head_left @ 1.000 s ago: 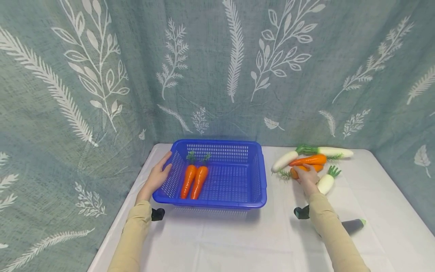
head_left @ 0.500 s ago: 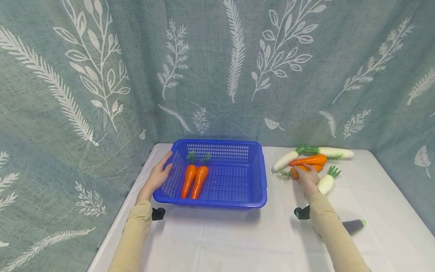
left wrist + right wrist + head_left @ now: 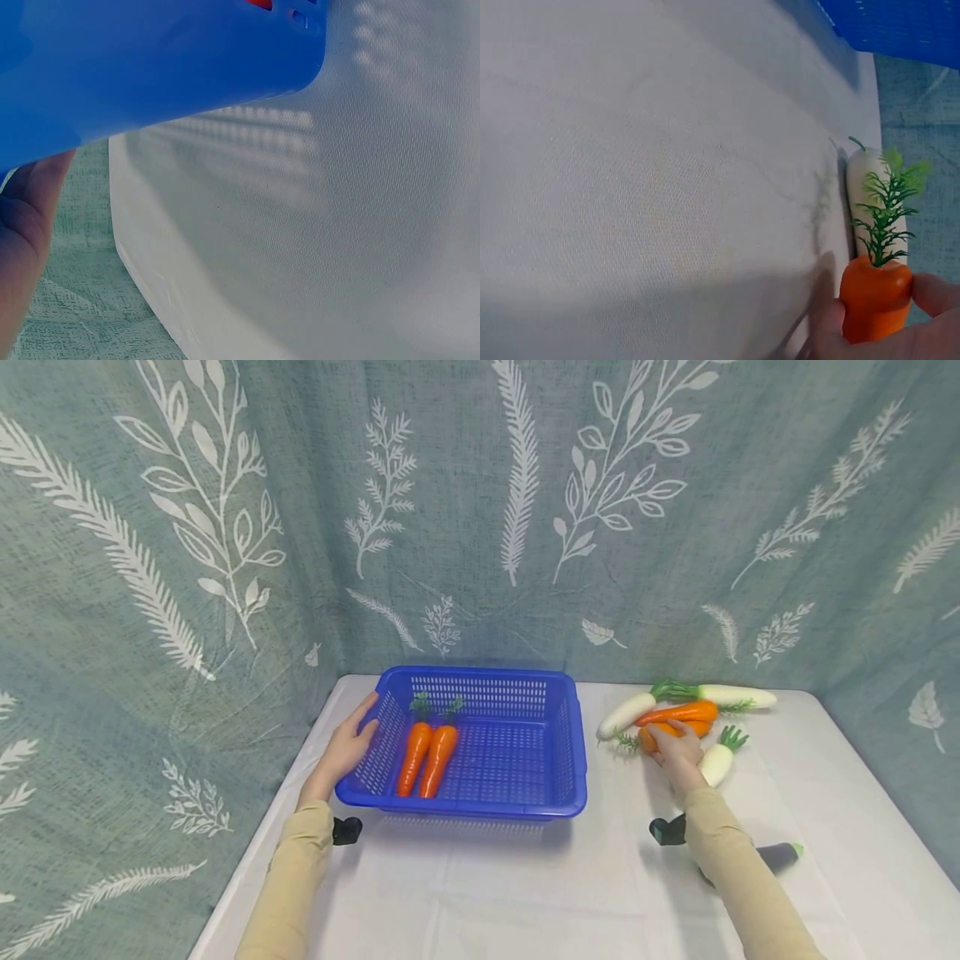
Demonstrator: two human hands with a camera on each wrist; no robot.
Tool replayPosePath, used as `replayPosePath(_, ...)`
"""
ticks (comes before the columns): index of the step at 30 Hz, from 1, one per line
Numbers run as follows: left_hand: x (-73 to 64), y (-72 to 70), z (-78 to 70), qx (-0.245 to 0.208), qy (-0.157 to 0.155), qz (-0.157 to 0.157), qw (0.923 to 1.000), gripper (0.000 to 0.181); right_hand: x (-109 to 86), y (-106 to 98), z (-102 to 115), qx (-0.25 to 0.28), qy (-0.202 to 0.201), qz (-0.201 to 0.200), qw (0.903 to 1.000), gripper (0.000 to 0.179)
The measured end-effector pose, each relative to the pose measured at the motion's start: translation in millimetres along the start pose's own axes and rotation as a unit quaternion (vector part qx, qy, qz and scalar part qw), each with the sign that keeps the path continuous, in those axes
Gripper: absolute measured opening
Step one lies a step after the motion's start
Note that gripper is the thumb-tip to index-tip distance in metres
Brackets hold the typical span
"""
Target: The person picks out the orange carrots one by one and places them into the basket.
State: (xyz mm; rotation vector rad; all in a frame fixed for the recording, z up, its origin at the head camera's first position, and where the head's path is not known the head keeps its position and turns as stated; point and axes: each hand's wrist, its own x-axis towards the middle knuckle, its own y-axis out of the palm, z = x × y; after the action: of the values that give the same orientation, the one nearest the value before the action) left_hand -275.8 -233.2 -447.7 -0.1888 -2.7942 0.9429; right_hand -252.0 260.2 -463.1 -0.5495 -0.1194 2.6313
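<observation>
In the head view, my left hand rests at the left rim of the blue plastic basket, its fingers fairly straight. Two orange carrots with green tops lie inside, on the left. My right hand holds an orange carrot at the table's right; the right wrist view has thumb and finger on opposite sides of its thick end, below the leafy top. Another carrot lies right behind it. The left wrist view shows part of my left hand passing behind the basket's blue wall, fingertips hidden.
White radishes lie about the right hand: one radish to its left, another radish at the back, a shorter radish at its right. A dark eggplant sits partly under the right forearm. A patterned green curtain borders the white table.
</observation>
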Motion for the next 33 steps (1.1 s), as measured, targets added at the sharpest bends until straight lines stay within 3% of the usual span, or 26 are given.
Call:
replayPosePath(7, -0.1, -0.7, -0.9, 0.004, 0.002, -0.001, 1.0000, 0.048, -1.4, 2.6, 1.1, 0.001, 0.004, -0.025, 0.9997, 0.067)
replayPosePath(19, -0.6, -0.6, -0.9, 0.011, 0.000, -0.005, 0.9999, 0.048, -3.4, 0.7, 2.0, -0.019, -0.027, -0.032, 0.9989, 0.065)
replayPosePath(33, -0.6, 0.1, -2.2, 0.003, -0.005, 0.001, 1.0000, 0.049, 0.0, -6.2, 4.3, -0.005, -0.017, -0.034, 0.9993, 0.064)
